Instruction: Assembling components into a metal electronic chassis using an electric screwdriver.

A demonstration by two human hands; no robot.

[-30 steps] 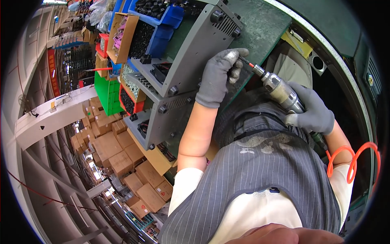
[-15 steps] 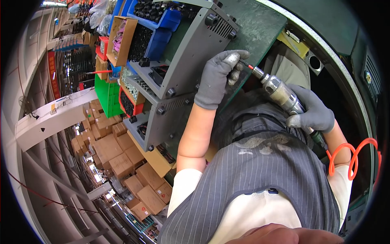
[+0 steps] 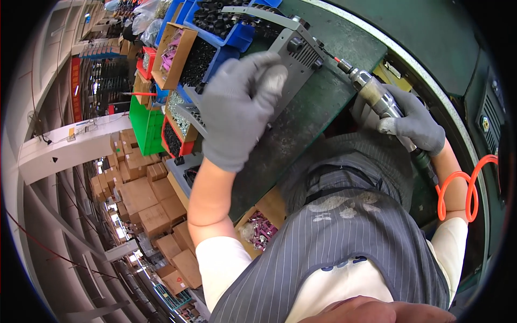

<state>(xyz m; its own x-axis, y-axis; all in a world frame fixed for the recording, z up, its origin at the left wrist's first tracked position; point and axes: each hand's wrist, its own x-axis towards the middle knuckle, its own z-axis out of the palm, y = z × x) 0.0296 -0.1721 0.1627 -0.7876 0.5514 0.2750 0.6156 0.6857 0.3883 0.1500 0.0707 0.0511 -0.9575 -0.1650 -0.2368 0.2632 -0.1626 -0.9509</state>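
Left hand point(image 3: 239, 107), grey knit glove, lies flat with fingers spread on one grey sheet-metal box point(image 3: 269, 64), slotted vents and two black knobs at its end. Box rests on the dark green worktop point(image 3: 318, 102). Right hand point(image 3: 414, 126), same glove, is clamped around one cylindrical metal air screwdriver point(image 3: 374, 97), its thin bit meeting the box's end. One coiled orange hose point(image 3: 458, 188) loops past the right forearm. Beyond the left hand: blue, red and green bins point(image 3: 145, 129) of small parts.
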